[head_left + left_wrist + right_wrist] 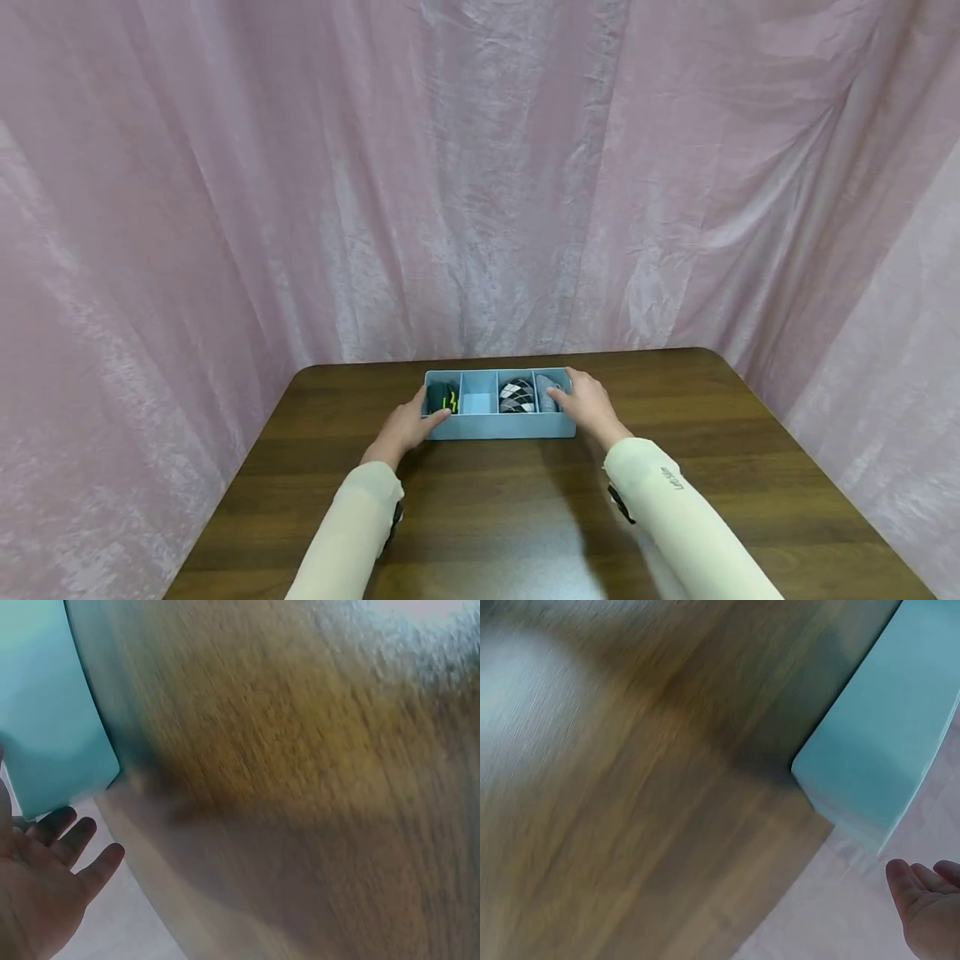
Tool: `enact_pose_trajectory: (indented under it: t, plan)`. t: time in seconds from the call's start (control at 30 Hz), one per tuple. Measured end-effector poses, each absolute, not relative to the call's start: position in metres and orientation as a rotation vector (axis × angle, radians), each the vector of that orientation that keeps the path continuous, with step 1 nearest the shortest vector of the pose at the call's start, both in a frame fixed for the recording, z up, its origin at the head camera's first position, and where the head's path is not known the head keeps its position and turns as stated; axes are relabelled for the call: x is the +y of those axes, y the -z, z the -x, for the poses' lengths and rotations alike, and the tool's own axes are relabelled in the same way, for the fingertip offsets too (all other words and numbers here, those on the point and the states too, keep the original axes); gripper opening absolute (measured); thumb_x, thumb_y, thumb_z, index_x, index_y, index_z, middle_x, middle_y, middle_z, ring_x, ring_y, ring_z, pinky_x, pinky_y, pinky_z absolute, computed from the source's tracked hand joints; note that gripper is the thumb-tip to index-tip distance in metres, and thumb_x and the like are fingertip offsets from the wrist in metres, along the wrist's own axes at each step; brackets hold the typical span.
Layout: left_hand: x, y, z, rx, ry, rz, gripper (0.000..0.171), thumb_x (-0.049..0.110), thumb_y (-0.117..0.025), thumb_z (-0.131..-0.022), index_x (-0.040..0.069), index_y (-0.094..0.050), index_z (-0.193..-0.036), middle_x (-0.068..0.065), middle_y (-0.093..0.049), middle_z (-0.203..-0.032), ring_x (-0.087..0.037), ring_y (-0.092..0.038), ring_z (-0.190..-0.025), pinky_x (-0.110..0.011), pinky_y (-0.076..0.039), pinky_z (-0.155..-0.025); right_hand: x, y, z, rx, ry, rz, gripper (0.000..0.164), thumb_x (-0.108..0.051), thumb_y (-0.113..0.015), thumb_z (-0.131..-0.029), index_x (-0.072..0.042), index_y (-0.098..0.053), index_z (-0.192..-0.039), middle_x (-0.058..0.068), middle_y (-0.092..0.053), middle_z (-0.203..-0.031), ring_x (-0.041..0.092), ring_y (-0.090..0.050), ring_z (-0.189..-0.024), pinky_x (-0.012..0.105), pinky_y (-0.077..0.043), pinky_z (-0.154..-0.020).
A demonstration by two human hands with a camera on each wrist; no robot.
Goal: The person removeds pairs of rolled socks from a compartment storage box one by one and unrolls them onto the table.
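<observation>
A long light blue organizer box (502, 427) with several compartments sits toward the table's far edge. The leftmost compartment holds a dark green folded sock (437, 397) with yellow zigzag marks. Bare blue floor shows in the second compartment. A black, white and grey argyle sock (517, 397) fills the third, and a grey sock (544, 394) lies in the rightmost. My left hand (406, 429) is at the box's left end, thumb over the front rim, other fingers along the side. At the right end, my right hand (590, 406) reaches its thumb over the grey sock, fingers outside the back corner.
Brown wood-grain table (480, 517) lies under the box, with a bright glare patch near its front. Behind the far edge hangs a pink velvet curtain (480, 208), which also runs along both sides.
</observation>
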State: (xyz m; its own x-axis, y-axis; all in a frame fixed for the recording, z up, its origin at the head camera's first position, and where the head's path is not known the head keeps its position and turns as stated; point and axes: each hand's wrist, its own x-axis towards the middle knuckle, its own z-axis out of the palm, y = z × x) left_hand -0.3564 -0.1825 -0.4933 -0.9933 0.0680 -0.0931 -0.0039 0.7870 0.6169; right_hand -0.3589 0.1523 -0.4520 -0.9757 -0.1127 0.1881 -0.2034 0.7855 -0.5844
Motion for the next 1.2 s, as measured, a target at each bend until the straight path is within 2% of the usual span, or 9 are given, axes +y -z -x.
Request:
enact_pose_trajectory:
  t: [0.37,0.7,0.83,1.0,1.2]
  plan:
    - [-0.18,0.49,0.35,2.874,-1.015,-0.002,0.087,0.055,-0.058,-0.095,0.01,-0.019,-0.159,-0.021,-0.032,-0.157,-0.043,-0.033,-0.14,-0.063,-0.029,-0.108,0.136,0.459,0.361,-2.749,-0.978,-0.148,0.053,-0.022,-0.065,-0.094,0.01,-0.053,-0.135,0.031,-0.057,-0.13,0.048,-0.054,-0.119,0.057,-0.044,-0.096]
    - [-0.181,0.496,0.351,2.881,-1.028,0.006,0.089,0.058,-0.059,-0.093,0.012,-0.022,-0.159,-0.021,-0.034,-0.155,-0.044,-0.036,-0.139,-0.064,-0.031,-0.106,0.117,0.466,0.364,-2.764,-0.968,0.038,0.05,-0.02,-0.066,-0.093,0.01,-0.055,-0.132,0.032,-0.061,-0.123,0.049,-0.057,-0.113,0.056,-0.047,-0.093]
    - [-0.182,0.496,0.35,2.885,-1.033,0.008,0.088,0.057,-0.06,-0.093,0.012,-0.023,-0.158,-0.02,-0.035,-0.155,-0.043,-0.036,-0.139,-0.064,-0.032,-0.106,0.108,0.47,0.365,-2.721,-0.963,0.102,0.038,-0.015,-0.065,-0.092,0.01,-0.06,-0.12,0.032,-0.064,-0.112,0.05,-0.06,-0.105,0.056,-0.049,-0.087]
    - [-0.182,0.496,0.35,2.886,-1.052,0.02,0.088,0.058,-0.06,-0.092,0.013,-0.024,-0.158,-0.018,-0.036,-0.155,-0.042,-0.037,-0.139,-0.064,-0.032,-0.106,0.101,0.474,0.364,-2.691,-0.924,0.134,0.019,-0.011,-0.065,-0.088,0.007,-0.063,-0.094,0.029,-0.067,-0.093,0.049,-0.064,-0.09,0.056,-0.051,-0.074]
    - [-0.183,0.496,0.35,2.881,-1.067,0.022,0.088,0.058,-0.06,-0.092,0.014,-0.024,-0.158,-0.018,-0.036,-0.155,-0.042,-0.037,-0.139,-0.064,-0.032,-0.106,0.095,0.475,0.366,-2.665,-0.907,0.146,0.016,-0.01,-0.063,-0.087,0.004,-0.064,-0.078,0.027,-0.068,-0.086,0.047,-0.066,-0.085,0.056,-0.051,-0.069]
